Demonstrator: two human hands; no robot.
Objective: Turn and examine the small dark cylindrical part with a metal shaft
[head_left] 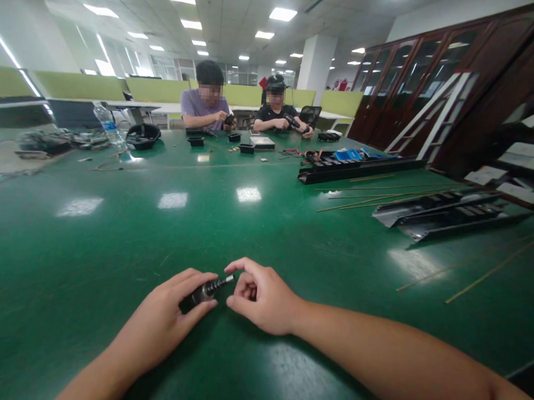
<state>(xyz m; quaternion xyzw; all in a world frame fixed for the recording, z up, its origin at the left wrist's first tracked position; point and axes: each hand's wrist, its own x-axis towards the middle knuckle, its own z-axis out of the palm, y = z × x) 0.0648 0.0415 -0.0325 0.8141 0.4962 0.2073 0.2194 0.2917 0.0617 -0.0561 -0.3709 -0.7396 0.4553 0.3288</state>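
Left hand (161, 302) clenches a black cylinder (198, 295), metal tip (221, 283) toward two o'clock; right fingers (245, 264) curl empty just beside it.

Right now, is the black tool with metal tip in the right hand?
No, the black tool lies in the left hand, while the right hand is curled near its metal tip.
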